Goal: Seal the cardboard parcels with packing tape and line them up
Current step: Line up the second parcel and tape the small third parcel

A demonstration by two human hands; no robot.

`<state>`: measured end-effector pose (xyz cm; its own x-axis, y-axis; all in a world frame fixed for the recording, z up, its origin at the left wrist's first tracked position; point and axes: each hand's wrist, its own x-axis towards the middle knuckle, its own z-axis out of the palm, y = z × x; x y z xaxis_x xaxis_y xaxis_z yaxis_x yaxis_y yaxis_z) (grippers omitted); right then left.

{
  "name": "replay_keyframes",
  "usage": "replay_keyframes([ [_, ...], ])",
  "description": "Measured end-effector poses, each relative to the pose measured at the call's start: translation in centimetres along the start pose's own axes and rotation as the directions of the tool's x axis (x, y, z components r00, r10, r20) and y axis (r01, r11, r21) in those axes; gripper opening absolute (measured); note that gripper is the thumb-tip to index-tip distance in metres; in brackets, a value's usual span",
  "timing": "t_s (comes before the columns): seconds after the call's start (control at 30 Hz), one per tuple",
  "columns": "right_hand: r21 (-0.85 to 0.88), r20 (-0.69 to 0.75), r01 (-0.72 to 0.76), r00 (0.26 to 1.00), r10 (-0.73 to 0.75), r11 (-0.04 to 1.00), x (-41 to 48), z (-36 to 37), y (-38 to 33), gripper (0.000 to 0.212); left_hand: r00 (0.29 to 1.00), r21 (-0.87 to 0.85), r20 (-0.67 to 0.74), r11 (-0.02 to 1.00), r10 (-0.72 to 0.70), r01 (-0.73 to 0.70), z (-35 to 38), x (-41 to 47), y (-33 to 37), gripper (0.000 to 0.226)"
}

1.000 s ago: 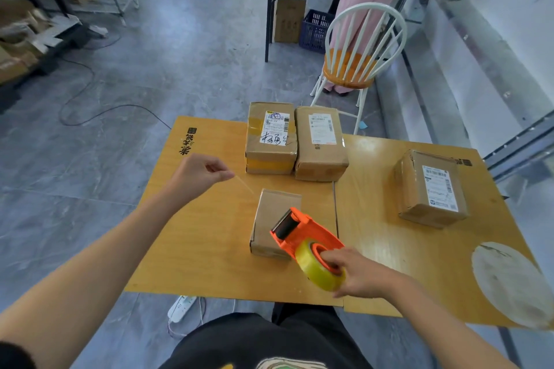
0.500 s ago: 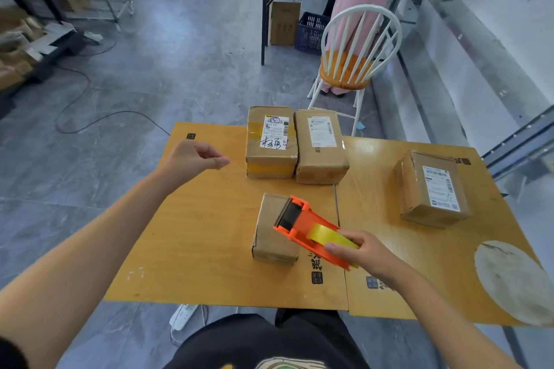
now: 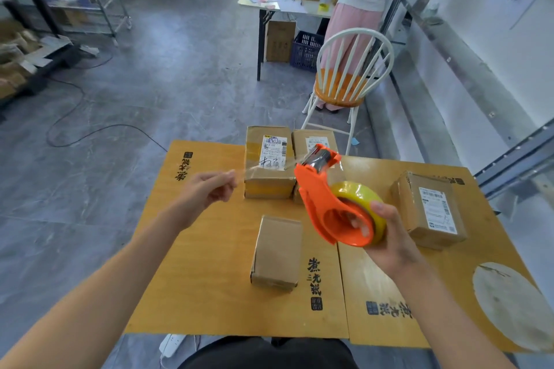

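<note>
Half a second on, the right hand gripping the orange plastic tape dispenser had lifted it off the small plain cardboard parcel at frame centre, while the left hand pinched a clear tape strip drawn taut, so sealing probably came next.

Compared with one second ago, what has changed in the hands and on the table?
The right hand lifted the tape dispenser off the small box, up and forward. A clear tape strip now stretches from it to the left hand, which pinches the end. The small box and the three labelled boxes stayed put.
</note>
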<state>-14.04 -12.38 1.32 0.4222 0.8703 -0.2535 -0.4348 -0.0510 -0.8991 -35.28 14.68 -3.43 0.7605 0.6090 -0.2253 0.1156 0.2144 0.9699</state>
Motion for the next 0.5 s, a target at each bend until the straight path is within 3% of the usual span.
replay_keyframes([
  [0.17,0.186,-0.100,0.086,0.993,-0.068,0.979,2.1,2.3,0.2,0.088,0.987,-0.251,0.036,0.955,-0.156,0.160,6.4,0.1,-4.0,0.027],
  [0.33,0.312,-0.256,0.121,0.966,-0.040,0.942,3.7,3.4,1.6,0.068,0.929,-0.576,0.050,0.750,-0.366,0.326,14.3,-0.8,-5.0,0.028],
  [0.4,0.330,-0.377,0.134,0.926,0.000,0.935,4.2,3.4,2.3,0.055,0.901,-0.656,0.049,0.666,-0.432,0.355,16.8,-1.4,-4.9,0.032],
  [0.5,0.321,-0.516,0.121,0.854,0.067,0.939,4.7,4.0,3.7,0.056,0.863,-0.750,0.016,0.565,-0.505,0.344,18.5,-2.0,-4.6,0.036],
])
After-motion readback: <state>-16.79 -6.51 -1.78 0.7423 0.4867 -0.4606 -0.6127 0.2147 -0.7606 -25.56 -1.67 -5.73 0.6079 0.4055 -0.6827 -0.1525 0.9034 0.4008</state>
